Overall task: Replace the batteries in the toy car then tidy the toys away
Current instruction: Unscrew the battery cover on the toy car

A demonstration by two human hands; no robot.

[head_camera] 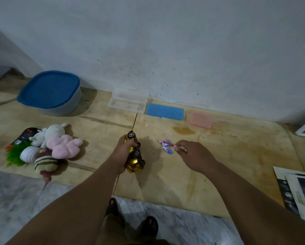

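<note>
My left hand (123,152) grips a yellow toy car (135,156), tilted on its side with the wheels facing right, above the wooden board. My right hand (194,156) pinches a thin red-handled screwdriver (166,143) whose tip points left. Under the screwdriver, a few small blue-and-white batteries (166,147) lie on the board. A pile of soft toys (50,147) sits at the left, with a black remote (27,135) behind it.
A tub with a blue lid (50,91) stands at the back left by the wall. An open clear box (128,101), a blue box (165,111) and a pink box (201,120) line the wall. Newspapers (300,190) lie at the right. My feet are below.
</note>
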